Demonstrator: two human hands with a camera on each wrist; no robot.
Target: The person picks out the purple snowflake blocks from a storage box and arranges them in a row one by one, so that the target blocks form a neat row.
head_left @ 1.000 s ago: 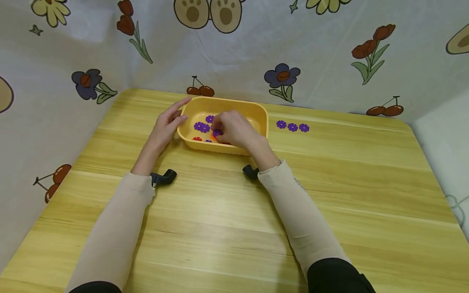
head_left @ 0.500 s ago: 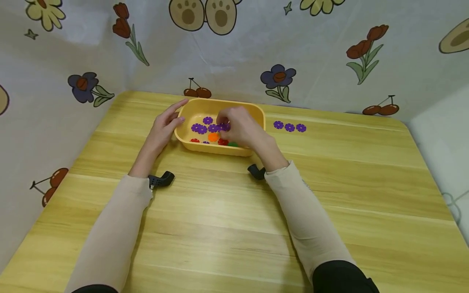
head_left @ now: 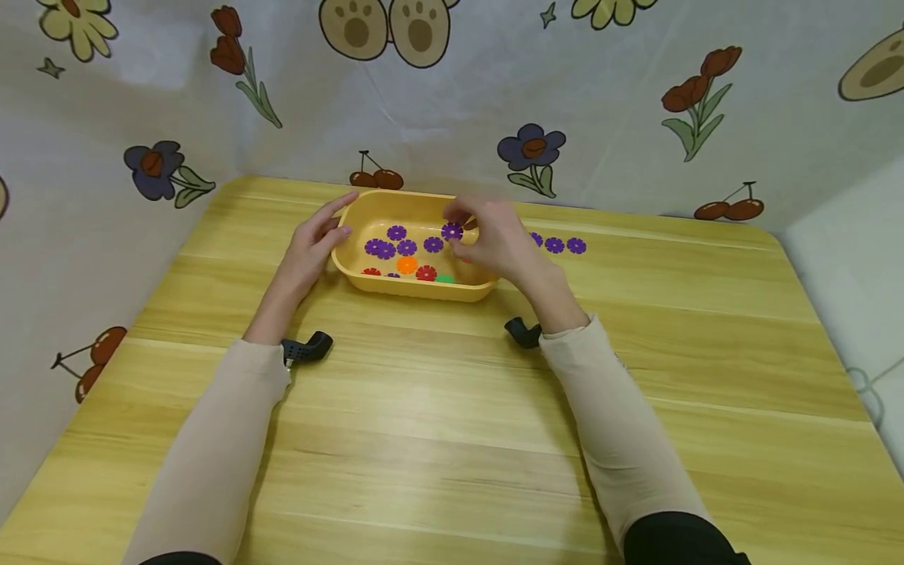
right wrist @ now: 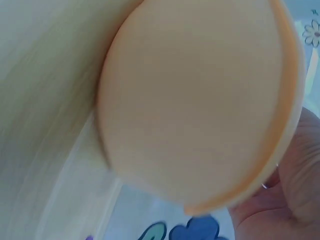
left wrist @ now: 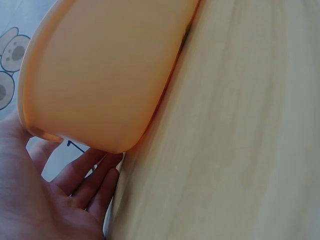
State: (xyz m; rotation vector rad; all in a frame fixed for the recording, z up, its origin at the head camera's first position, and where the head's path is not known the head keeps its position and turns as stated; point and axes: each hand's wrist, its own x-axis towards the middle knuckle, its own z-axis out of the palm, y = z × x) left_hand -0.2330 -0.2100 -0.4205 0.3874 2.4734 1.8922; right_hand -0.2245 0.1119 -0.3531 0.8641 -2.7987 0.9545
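Note:
A yellow plastic basin (head_left: pixel 417 291) stands near the table's far edge with flower-shaped snowflake discs inside. My left hand (head_left: pixel 309 243) rests against its left end, thumb at the rim and the other fingers outside; the left wrist view shows them fairly straight by the wall. Over the basin's right part my right hand (head_left: pixel 497 239) pinches a purple snowflake disc (head_left: pixel 452 231) between thumb and forefinger. Several purple discs (head_left: pixel 406 248), an orange disc (head_left: pixel 406 265), a red disc (head_left: pixel 426 273) and a green disc (head_left: pixel 445 279) lie inside. In the right wrist view, the basin wall hides the fingertips.
Right of the basin, three purple discs (head_left: pixel 555 246) lie in a row on the wooden table (head_left: pixel 424 439), the leftmost partly behind my right hand. A patterned cloth (head_left: pixel 438 110) hangs behind the table. Black devices (head_left: pixel 308 348) sit at both wrists.
My right hand has risen and moved right from the middle of the basin with a purple disc, uncovering discs below. The left hand stays at the basin's end. The head view has shifted slightly.

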